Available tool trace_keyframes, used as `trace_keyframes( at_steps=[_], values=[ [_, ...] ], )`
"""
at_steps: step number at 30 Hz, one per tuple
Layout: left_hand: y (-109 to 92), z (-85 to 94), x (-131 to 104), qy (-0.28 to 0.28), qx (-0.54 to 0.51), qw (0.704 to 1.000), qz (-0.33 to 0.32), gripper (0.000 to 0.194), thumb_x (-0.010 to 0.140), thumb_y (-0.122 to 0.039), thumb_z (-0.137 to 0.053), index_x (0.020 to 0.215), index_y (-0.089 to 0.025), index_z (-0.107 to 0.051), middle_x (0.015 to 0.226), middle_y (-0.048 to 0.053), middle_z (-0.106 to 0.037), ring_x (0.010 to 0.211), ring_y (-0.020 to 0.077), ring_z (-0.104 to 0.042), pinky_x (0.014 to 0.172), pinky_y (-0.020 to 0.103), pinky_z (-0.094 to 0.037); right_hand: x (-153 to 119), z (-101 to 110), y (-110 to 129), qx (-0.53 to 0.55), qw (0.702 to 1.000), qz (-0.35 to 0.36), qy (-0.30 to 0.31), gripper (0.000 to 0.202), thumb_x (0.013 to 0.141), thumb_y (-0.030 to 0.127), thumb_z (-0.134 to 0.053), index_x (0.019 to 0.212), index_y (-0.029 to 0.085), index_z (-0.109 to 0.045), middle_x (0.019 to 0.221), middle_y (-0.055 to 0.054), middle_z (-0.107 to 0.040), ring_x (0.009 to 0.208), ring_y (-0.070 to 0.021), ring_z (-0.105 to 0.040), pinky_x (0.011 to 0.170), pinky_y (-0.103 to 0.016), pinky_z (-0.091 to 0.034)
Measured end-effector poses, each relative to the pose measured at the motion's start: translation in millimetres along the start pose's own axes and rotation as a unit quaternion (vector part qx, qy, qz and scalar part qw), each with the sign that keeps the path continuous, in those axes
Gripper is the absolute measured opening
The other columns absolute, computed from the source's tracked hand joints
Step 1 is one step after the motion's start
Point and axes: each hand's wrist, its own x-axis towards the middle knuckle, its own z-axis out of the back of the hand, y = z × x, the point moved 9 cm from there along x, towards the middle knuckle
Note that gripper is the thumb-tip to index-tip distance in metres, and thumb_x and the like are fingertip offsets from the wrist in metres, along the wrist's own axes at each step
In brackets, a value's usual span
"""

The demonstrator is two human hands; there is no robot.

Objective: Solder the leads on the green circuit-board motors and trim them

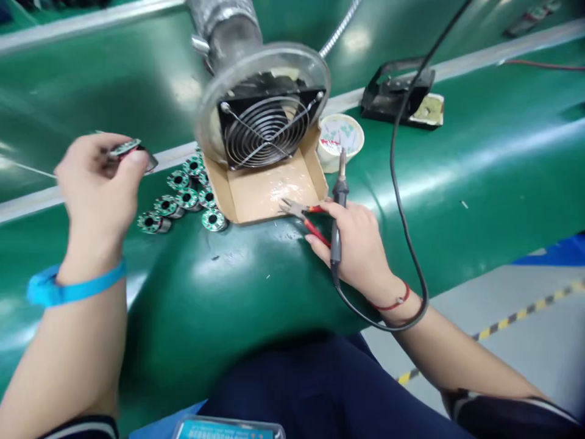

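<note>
My left hand (100, 177) is closed on a small motor part with a green circuit board (125, 147), raised at the left above the bench. Several similar parts with round green boards (187, 198) stand in a cluster to its right. My right hand (359, 241) holds red-handled cutting pliers (299, 212), their jaws parted over the front edge of a cardboard tray (247, 204). A soldering iron (339, 201) is held in the same hand, its tip pointing up and away from me. Its black cable loops over my right wrist.
A round fume hood with a fan (267, 131) stands over the cardboard tray. Right of it are a white tub (350, 137) and a black soldering iron stand (397, 97) with a yellowish sponge. Small clippings lie on the green bench (256, 299). A blue-labelled case (228, 428) is near my lap.
</note>
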Motion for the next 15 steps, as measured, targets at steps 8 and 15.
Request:
trace_keyframes(
  at_steps=[8, 15],
  values=[
    [52, -54.0, 81, 0.091, 0.105, 0.987, 0.084, 0.045, 0.086, -0.019, -0.07, 0.128, -0.006, -0.063, 0.13, 0.014, -0.068, 0.121, 0.0223, -0.062, 0.112, 0.035, -0.047, 16, 14, -45, 0.121, 0.983, -0.121, -0.059, 0.045, 0.103, 0.046, -0.053, 0.139, 0.021, -0.063, 0.091, -0.009, -0.077, 0.082, -0.0282, -0.074, 0.081, -0.044, -0.058],
    [87, -7.3, 73, 0.048, 0.162, 0.979, 0.117, 0.083, 0.088, -0.034, -0.071, 0.16, -0.013, -0.035, 0.164, 0.021, -0.037, 0.145, 0.0336, -0.049, 0.12, 0.044, -0.041, -6, -5, -73, 0.336, 0.884, -0.314, -0.081, 0.049, 0.096, 0.058, -0.06, 0.142, 0.042, -0.064, 0.112, -0.012, -0.077, 0.08, -0.0334, -0.074, 0.074, -0.054, -0.058]
  ],
)
